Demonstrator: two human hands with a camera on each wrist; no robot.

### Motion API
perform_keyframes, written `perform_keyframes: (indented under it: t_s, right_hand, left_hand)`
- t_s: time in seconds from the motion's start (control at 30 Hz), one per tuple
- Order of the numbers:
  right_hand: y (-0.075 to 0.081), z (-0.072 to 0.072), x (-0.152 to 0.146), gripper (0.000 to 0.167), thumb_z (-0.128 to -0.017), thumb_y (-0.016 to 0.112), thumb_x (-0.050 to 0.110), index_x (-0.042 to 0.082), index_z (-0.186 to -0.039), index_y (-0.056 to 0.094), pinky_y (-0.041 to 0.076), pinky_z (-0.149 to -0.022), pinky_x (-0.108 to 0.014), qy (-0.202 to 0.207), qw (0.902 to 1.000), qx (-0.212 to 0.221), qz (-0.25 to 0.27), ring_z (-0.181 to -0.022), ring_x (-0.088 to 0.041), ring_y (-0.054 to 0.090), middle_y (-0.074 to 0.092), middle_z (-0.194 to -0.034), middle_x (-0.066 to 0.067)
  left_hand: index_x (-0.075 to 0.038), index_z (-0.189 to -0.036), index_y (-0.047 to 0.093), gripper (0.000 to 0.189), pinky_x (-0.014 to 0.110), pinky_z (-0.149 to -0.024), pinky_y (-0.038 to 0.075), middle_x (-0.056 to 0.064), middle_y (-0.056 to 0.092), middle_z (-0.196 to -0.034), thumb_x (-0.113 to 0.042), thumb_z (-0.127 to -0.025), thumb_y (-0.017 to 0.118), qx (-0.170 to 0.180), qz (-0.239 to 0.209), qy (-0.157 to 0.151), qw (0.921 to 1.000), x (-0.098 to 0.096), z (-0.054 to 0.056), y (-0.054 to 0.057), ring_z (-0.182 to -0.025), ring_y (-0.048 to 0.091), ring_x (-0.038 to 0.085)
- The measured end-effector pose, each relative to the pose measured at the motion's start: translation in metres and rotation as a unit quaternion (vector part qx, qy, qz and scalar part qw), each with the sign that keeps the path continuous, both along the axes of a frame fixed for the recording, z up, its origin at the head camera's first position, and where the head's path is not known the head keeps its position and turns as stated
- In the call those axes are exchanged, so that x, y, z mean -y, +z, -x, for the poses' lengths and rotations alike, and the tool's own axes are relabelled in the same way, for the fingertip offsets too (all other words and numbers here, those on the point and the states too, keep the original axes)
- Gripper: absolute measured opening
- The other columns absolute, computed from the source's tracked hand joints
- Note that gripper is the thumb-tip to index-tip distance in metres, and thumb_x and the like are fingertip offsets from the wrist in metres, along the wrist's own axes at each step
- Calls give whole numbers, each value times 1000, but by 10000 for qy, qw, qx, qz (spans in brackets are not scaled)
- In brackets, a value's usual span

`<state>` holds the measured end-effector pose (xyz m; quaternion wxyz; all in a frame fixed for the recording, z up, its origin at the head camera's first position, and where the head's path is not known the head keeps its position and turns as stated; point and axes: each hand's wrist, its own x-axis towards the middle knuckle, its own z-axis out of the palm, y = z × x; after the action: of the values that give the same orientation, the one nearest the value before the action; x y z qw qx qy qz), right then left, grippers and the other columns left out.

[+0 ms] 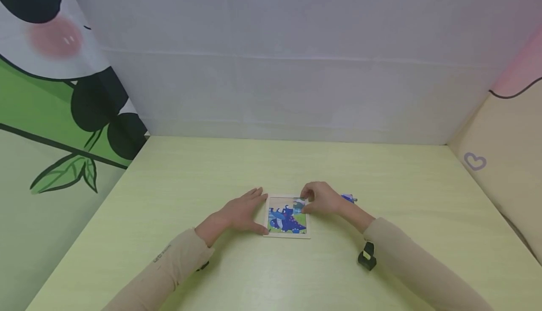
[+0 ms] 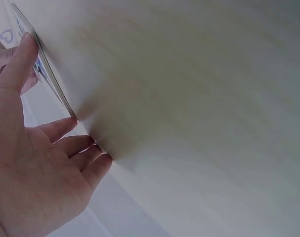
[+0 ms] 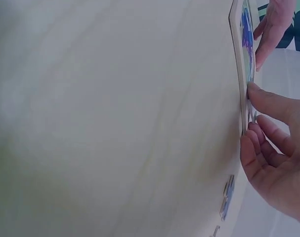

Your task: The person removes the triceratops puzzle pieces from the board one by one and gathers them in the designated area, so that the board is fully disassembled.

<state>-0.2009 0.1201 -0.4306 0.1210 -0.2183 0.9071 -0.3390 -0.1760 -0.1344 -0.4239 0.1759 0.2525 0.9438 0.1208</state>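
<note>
A shallow wooden puzzle tray point(image 1: 288, 236) lies on the table with a blue dinosaur picture point(image 1: 284, 220) inside; bare wood shows along its upper left. At its left side, my left hand point(image 1: 243, 211) steadies the tray, thumb on the near-left corner and index fingertip by the far-left one, fingers fairly straight. My right hand point(image 1: 322, 199) pinches a puzzle piece point(image 1: 298, 205) between thumb and index finger at the tray's upper right corner. In the right wrist view, that piece point(image 3: 252, 111) tilts at the tray's edge, partly hidden by fingers.
Loose puzzle pieces point(image 3: 228, 197) lie on the table beyond my right hand; in the head view a blue piece point(image 1: 349, 198) shows past the right wrist. A white wall point(image 1: 296, 94) rises behind the pale table point(image 1: 203, 170), with printed panels at both sides.
</note>
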Motion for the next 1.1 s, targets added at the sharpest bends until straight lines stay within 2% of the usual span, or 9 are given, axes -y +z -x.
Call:
perform_keyframes:
  t_s: [0.13,0.5,0.8,1.1]
  right_hand:
    - [-1,0,0,32,-70,77,10,3,-98,64,47,-72,-26,-2,10000,42,6,-79,-14,51,60,-87,0]
    - [-4,-1,-3,32,-74,75,12,3,-102,62,48,-75,-27,357,9985,-382,-145,-82,-13,52,60,-90,0]
    - [-4,-6,-3,32,-76,73,14,1,-103,65,49,-75,-25,447,9966,-657,-199,-84,-12,56,64,-95,-4]
    - [-6,-12,-2,31,-76,72,16,2,-104,65,50,-75,-25,285,9969,-709,-181,-85,-11,57,64,-95,-3]
  left_hand:
    - [-9,-143,28,97,46,-107,23,10,16,-150,-55,-68,71,-11,-1,-11,10000,0,0,0,-138,12,26]
    - [-8,-142,29,97,45,-107,24,11,17,-150,-54,-68,71,-73,-32,-67,9999,0,0,0,-138,13,27]
    - [-7,-143,28,98,45,-107,24,12,17,-150,-56,-68,70,-96,18,-166,9998,2,0,-3,-138,13,28]
    - [-8,-143,26,104,45,-107,23,11,16,-150,-60,-65,70,-115,136,-327,9993,5,-1,-3,-138,12,27]
